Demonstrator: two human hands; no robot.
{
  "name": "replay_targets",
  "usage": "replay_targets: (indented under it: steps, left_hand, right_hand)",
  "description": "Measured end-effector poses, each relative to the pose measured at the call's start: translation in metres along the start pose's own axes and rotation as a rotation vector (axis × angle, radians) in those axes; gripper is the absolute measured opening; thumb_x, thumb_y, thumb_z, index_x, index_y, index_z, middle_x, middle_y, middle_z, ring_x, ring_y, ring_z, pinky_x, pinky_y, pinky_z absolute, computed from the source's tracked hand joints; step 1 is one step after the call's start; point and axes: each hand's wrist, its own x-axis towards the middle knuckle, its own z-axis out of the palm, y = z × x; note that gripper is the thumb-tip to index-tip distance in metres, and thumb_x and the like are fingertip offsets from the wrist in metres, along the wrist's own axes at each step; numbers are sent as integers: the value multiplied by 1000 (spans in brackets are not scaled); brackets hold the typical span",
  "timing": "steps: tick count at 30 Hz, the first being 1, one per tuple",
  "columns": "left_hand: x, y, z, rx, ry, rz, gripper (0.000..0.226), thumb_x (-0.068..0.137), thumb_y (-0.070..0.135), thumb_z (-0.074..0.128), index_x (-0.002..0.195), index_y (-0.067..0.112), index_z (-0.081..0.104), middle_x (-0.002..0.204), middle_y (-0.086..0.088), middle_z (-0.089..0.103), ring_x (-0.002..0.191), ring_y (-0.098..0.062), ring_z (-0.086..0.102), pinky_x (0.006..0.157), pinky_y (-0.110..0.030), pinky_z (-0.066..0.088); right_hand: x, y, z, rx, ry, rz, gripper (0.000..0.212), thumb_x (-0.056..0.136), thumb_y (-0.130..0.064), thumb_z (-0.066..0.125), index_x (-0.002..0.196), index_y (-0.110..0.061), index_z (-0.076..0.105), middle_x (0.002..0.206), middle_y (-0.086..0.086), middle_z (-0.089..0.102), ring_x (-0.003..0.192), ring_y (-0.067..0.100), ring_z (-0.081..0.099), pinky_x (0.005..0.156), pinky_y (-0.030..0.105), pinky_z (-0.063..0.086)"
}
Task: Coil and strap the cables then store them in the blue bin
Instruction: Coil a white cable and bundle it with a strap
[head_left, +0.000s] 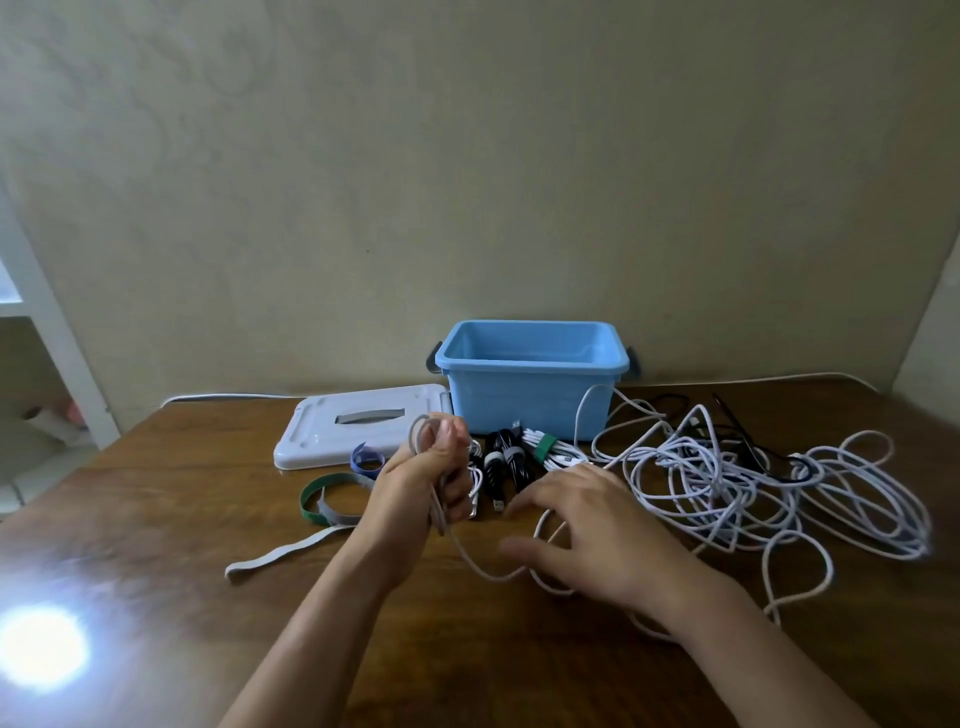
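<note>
White cable (727, 483) sprawls tangled across the right of the wooden table (156, 519), beside the blue bin (530, 384). The left hand (426, 478) grips a small upright coil; the right hand (587, 525) hovers with fingers spread. Feeding even loops should keep it neat. The loose strand runs rightward.

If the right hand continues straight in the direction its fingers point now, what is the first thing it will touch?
The right hand points forward and to the left. It would probably first meet the strapped black cable bundles lying before the blue bin. Depth is unclear, and it may pass above them.
</note>
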Motion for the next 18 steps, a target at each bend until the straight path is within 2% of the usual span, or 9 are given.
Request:
replay_targets:
  steps: [3,6,8,12,16,18]
  left_hand:
    - [-2,-1,5,1,-26,4,21,94,35,57,95,14,58,70,-3,35,55,-14,33,46,-25,33]
    - [-4,-2,9,8,-46,5,30,98,40,51,97,11,61,71,-2,35,55,-12,33,46,-23,34]
    - [-4,0,10,47,-50,-5,39,101,44,45,98,9,63,71,-1,38,55,-11,34,46,-22,34]
    - [-4,1,12,103,-63,-14,55,102,53,36,103,7,66,72,-2,41,55,-14,40,50,-28,38]
    - [-6,1,16,144,-45,-27,57,100,55,37,102,5,64,68,-2,38,54,-13,36,49,-26,36]
    - [-7,0,19,138,-40,-60,53,100,54,38,93,6,59,68,-3,33,54,-12,30,48,-24,30]
  right_hand:
    - [1,-13,13,92,-28,-67,51,83,-74,58,123,-42,62,114,-21,65,108,0,51,96,30,44]
    - [1,-23,30,114,-38,-124,31,87,-59,64,109,-38,66,101,-19,69,93,-3,53,91,24,43]
    - [2,-23,36,109,-22,-112,16,91,-44,62,103,-37,67,96,-14,70,90,3,56,94,29,45]
    - [3,-21,32,166,-18,-44,17,98,-39,57,110,-38,70,101,-11,73,96,8,64,79,30,46]
    - [2,-23,32,163,17,-22,22,102,-44,52,117,-43,68,107,-12,72,98,9,63,79,31,47]
    - [2,-24,33,130,29,-13,25,102,-46,50,116,-40,69,107,-9,72,99,12,64,79,33,49]
